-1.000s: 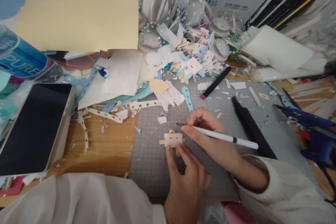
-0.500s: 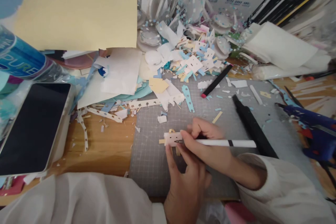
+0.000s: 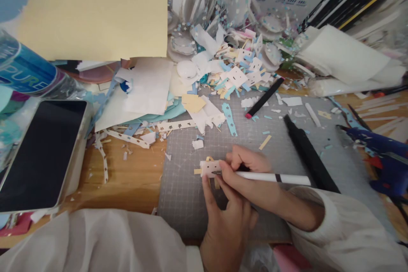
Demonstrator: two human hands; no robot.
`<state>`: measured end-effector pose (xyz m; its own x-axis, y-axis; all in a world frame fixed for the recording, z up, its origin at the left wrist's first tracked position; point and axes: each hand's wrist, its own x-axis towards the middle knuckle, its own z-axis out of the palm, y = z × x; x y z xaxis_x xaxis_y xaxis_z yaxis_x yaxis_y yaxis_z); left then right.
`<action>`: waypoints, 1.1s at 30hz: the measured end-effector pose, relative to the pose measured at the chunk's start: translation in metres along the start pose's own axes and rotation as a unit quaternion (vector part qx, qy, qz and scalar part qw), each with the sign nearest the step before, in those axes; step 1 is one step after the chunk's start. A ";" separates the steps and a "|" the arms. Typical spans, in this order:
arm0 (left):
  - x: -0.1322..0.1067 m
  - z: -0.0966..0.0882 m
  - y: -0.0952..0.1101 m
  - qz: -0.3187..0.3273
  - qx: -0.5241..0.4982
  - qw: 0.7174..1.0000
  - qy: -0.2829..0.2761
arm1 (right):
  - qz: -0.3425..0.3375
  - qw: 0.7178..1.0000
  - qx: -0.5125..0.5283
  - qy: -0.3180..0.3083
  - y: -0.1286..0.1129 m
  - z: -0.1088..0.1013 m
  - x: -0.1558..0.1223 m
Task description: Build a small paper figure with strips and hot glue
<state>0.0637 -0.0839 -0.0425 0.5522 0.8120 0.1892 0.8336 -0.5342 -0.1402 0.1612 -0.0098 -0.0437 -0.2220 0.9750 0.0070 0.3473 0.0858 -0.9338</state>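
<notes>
A small white paper piece (image 3: 206,170) with two dark dots and pale yellow paper strips sticking out from it lies on the grey cutting mat (image 3: 178,204). My left hand (image 3: 225,225) presses it down, index and middle fingers stretched apart on its lower edge. Between the thumb and fingers of my right hand (image 3: 248,170) is a white fine-tip marker (image 3: 263,176) with a black band. Its dark tip rests at or just over the paper, below the dots. Part of the paper's right side is hidden by my fingers.
Farther up the mat lie a black pen (image 3: 264,97) and a thick black marker (image 3: 310,155). Paper cut-outs (image 3: 237,74) are heaped at the back. A phone (image 3: 44,153) and bottle (image 3: 28,68) stand left; a blue glue gun (image 3: 382,144) lies right.
The marker's back end has dipped slightly toward me, its tip shifting a little on the paper. My left hand keeps its place, and the whole view has drifted slightly.
</notes>
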 end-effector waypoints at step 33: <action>-0.003 -0.002 -0.002 0.014 -0.009 1.000 -0.021 | 0.013 0.999 -0.004 0.031 -0.001 0.002 0.001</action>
<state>0.0610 -0.0856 -0.0412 0.5749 0.8053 0.1449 0.8179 -0.5611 -0.1272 0.1587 -0.0093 -0.0430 -0.1551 0.9879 0.0053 0.3603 0.0616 -0.9308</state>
